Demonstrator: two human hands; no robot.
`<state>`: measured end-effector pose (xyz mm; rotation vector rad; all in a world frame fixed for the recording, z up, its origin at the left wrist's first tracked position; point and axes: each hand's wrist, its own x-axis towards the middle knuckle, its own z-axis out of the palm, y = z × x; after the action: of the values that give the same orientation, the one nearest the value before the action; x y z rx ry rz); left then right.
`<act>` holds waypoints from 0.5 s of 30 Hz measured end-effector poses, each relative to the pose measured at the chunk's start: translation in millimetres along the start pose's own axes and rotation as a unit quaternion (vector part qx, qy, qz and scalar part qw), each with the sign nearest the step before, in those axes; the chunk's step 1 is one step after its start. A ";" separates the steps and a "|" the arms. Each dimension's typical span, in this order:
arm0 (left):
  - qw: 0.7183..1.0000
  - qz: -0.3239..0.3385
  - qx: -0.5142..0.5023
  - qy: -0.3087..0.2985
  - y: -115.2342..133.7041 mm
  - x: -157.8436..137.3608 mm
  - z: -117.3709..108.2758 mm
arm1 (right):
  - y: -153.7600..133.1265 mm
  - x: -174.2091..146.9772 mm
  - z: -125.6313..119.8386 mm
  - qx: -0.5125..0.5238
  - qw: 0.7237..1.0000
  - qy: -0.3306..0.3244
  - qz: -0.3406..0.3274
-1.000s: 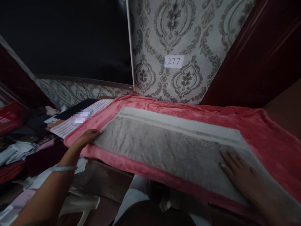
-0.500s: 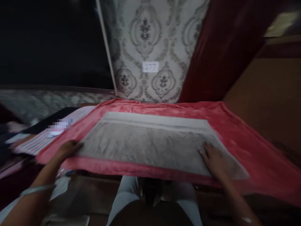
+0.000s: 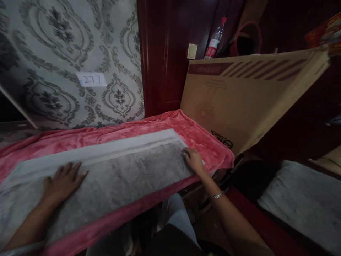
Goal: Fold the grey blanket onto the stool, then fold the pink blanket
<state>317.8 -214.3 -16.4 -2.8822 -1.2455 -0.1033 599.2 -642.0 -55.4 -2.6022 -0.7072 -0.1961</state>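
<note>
A long grey plush cloth (image 3: pixel 128 170) with a pale band along its far side lies flat on a pink plush blanket (image 3: pixel 210 142). My left hand (image 3: pixel 61 185) rests palm down on the left part of the grey cloth, fingers spread. At the cloth's right edge is my right hand (image 3: pixel 194 160), its fingers bent over that edge and closed on it. The fingertips' undersides are hidden. The cloth's left end is partly covered by my left arm.
Behind the blanket is a patterned wall with a paper label (image 3: pixel 92 79). A large cardboard box (image 3: pixel 223 96) stands at the right, with a plastic bottle (image 3: pixel 214 42) behind it. Another grey plush piece (image 3: pixel 306 202) lies at the lower right. My legs are below the blanket's near edge.
The view has swung to the right, bringing the box and bottle into sight. My left hand has gone from the cloth's left corner onto its surface; my right hand has moved to the right edge.
</note>
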 end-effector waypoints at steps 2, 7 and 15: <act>0.999 -0.002 0.037 -0.007 7.9 -3.9 7.7 | 11.1 12.8 -8.5 -0.009 0.999 0.004 0.033; 0.997 0.017 0.081 0.012 6.3 -9.3 13.8 | 13.1 57.3 -13.1 -0.017 0.997 -0.020 0.068; 0.991 0.023 0.132 0.020 1.1 -5.6 18.8 | -16.8 131.2 2.3 -0.026 0.989 -0.068 0.128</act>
<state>316.0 -218.6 -35.5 -2.6655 -1.0913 0.0047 703.4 -569.1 -19.1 -2.7444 -0.4093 0.0429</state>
